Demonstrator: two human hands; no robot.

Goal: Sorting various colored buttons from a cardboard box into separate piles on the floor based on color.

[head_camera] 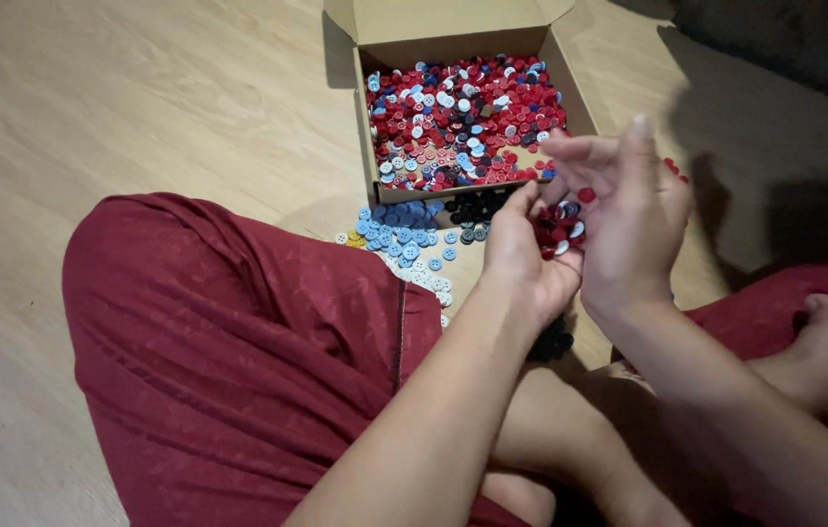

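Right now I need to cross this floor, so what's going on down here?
A person sits cross-legged on the wooden floor. Their left hand cups a handful of mostly red buttons, and the right hand picks at them. An open cardboard box ahead holds mixed buttons. Small piles of blue buttons, black buttons and white buttons lie before it.

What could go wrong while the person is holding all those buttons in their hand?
1. The left hand cups a heap of red and white buttons; if it tips, some could probably spill onto the wooden floor.
2. Fallen ones might land in the sorted piles below, the light blue buttons or the dark buttons, and mix the colours.
3. The right hand picks from the heap and may knock some off.
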